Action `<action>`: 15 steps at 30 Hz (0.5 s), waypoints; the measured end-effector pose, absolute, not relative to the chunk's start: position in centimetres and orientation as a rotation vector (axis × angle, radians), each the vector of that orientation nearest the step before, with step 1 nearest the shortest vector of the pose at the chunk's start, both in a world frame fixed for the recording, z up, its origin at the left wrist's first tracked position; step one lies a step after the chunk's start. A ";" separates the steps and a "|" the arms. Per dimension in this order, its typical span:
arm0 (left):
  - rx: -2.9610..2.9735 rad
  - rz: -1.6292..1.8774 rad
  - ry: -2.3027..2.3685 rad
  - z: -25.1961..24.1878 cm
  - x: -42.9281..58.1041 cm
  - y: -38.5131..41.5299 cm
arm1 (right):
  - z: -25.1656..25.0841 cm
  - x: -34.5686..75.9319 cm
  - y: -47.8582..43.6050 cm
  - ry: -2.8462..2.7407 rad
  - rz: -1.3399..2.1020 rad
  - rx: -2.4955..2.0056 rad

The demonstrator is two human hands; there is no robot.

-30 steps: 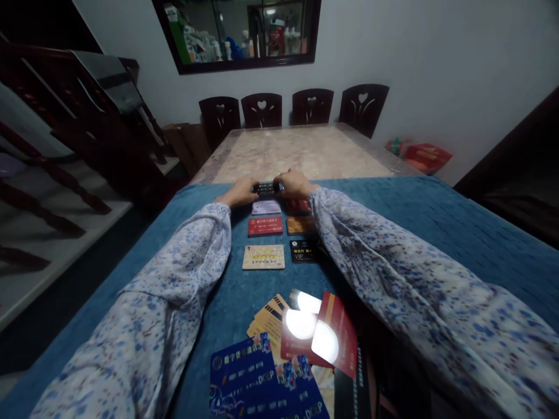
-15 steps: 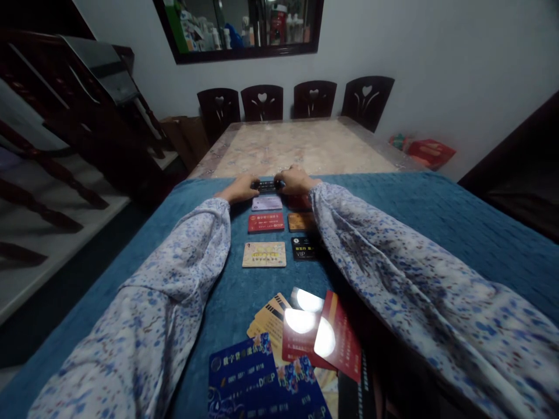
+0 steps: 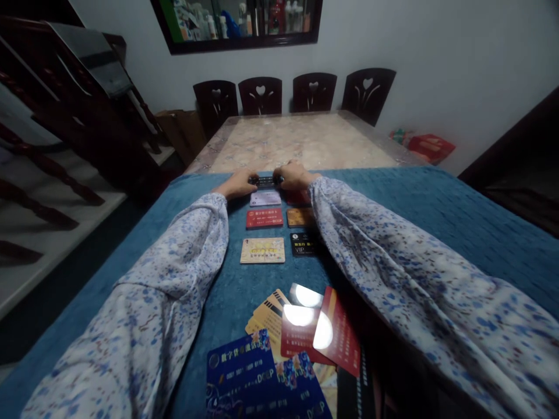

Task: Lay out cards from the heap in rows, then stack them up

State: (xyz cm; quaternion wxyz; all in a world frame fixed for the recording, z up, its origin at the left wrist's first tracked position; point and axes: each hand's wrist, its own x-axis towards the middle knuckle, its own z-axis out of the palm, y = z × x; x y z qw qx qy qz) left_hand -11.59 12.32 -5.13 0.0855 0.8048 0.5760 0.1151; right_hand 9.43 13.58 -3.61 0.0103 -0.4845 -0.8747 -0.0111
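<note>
A black card point(image 3: 265, 181) with small pale print lies at the far end of the left column, on the blue cloth. My left hand point(image 3: 241, 181) has its fingers closed at the card's left end, and my right hand point(image 3: 293, 176) grips the right end. Just nearer sits a pale lilac card point(image 3: 265, 199), then a red card point(image 3: 264, 219) and a cream card point(image 3: 262, 250). Beside them, a dark red card point(image 3: 298, 198), an orange-brown card point(image 3: 299, 218) and a black VIP card point(image 3: 302, 245) form a second column, partly covered by my right hand and sleeve.
Loose cards are spread near the front: blue cards point(image 3: 240, 369), yellow cards point(image 3: 267, 320), and red cards point(image 3: 338, 334) with bright glare. The blue cloth point(image 3: 393, 215) covers the near part of the marble-patterned table point(image 3: 301, 139). Dark chairs point(image 3: 261, 96) stand behind it.
The whole view has shifted slightly, so things sit a little higher in the picture. Both hands stay at the black card's ends; the other cards lie as before.
</note>
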 end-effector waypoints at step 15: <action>2.404 0.506 1.707 -4.5 -12.8 10.7 | -3.5 9.5 13.3 -2.722 -0.059 -1.502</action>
